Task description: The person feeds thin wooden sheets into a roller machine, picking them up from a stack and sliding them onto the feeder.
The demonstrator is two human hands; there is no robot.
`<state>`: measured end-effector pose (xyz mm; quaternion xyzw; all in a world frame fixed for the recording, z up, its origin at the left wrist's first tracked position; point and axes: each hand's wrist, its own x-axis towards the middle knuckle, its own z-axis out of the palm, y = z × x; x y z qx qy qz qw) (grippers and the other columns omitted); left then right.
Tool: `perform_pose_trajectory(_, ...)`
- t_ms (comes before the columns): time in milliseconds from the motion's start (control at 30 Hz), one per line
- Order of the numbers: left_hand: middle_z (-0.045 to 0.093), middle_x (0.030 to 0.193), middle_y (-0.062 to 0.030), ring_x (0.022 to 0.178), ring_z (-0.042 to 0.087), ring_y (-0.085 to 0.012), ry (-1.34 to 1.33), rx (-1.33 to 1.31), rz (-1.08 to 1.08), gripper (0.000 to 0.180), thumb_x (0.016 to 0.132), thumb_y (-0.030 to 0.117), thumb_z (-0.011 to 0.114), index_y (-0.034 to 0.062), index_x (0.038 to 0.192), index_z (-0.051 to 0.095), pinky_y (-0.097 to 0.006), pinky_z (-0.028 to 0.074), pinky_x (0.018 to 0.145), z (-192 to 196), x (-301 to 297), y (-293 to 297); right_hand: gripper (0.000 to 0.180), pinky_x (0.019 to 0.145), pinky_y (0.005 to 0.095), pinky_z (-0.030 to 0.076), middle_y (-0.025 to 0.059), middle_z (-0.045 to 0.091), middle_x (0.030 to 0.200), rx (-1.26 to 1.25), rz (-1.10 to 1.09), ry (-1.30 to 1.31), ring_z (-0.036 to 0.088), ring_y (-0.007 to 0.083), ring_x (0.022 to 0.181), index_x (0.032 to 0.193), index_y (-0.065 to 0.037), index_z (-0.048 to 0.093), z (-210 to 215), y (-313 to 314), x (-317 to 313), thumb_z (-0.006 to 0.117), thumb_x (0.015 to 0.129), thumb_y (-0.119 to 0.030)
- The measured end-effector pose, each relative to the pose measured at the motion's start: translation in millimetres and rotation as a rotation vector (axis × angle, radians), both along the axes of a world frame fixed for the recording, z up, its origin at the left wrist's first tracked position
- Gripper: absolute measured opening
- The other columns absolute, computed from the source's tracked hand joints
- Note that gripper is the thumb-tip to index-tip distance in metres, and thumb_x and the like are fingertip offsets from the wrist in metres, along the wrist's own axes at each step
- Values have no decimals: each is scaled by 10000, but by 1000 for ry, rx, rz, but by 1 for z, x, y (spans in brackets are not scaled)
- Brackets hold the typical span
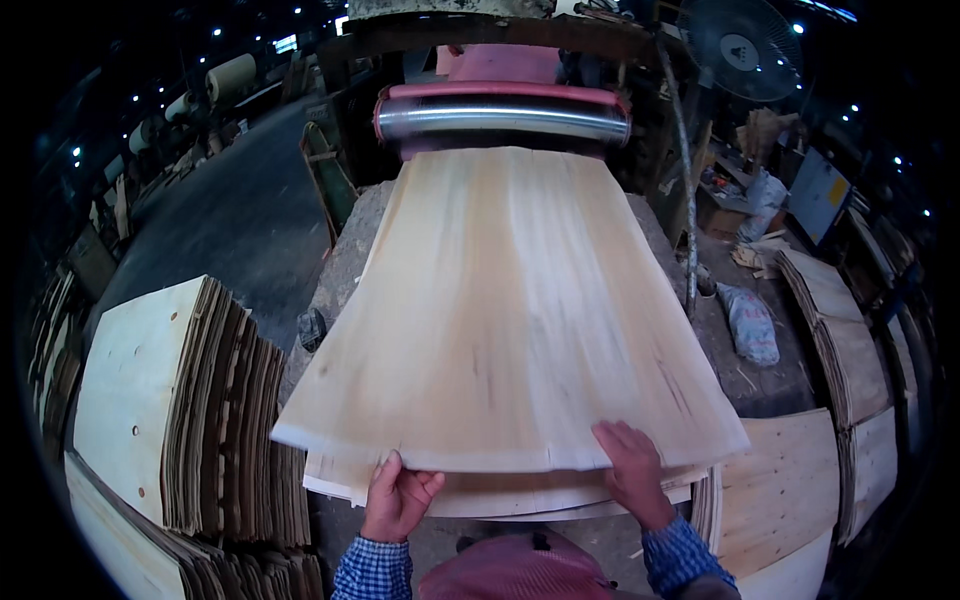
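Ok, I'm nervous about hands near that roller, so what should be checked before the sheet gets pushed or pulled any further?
1. Left hand gripping the near edge of the top sheet: ok.
2. Right hand flat on that sheet's near edge: ok.
3. Both hands well back from the roller: ok.
4. Sheet's far end at the roller: ok.
5. Roller turning or stopped: cannot tell.
6. Stack of sheets on the left not touching the top sheet: ok.

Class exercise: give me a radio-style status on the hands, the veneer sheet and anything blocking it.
Left hand grips veneer sheet near edge from below. Right hand flat on top. Far end at roller. Nothing blocking.
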<state>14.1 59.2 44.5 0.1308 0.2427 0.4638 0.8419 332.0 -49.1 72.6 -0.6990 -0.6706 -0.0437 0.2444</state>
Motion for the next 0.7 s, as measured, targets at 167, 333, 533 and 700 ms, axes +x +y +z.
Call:
perform_pose_trajectory(167, 622, 1136, -201, 1029, 628, -314, 283, -145, -129, 337, 984, 258, 437, -12, 1166, 526, -382, 549, 815, -25, -12, -39, 551, 934, 469, 409, 138, 588, 1225, 64, 38, -21, 538, 362, 1127, 1211, -71, 579, -19, 97, 50, 547, 671, 37)
perform_pose_trajectory(333, 678, 905, -132, 823, 675, -270, 379, -416, 24, 228, 963, 184, 434, 6, 1020, 565, -354, 567, 679, -59, -27, -84, 505, 903, 443, 438, 140, 606, 1180, 143, 91, -71, 552, 339, 1089, 1180, -56, 586, -43, 195, 102, 537, 687, 43)
perform_pose_trajectory(533, 663, 926, -100, 860, 667, -249, 498, -559, 258, 185, 956, 197, 472, 52, 1030, 559, -332, 566, 686, -63, -20, -98, 434, 910, 433, 452, 144, 596, 1188, 168, 36, -143, 556, 300, 1091, 1197, -71, 569, -94, 302, 146, 513, 770, -18)
perform_pose_trajectory(700, 638, 1035, -105, 954, 627, -232, 465, -485, 300, 240, 944, 188, 494, 25, 1114, 541, -319, 531, 795, -68, -10, -90, 356, 954, 441, 425, 167, 556, 1247, -30, -129, -15, 509, 336, 1164, 1237, -62, 539, -138, 311, 127, 473, 906, -174)
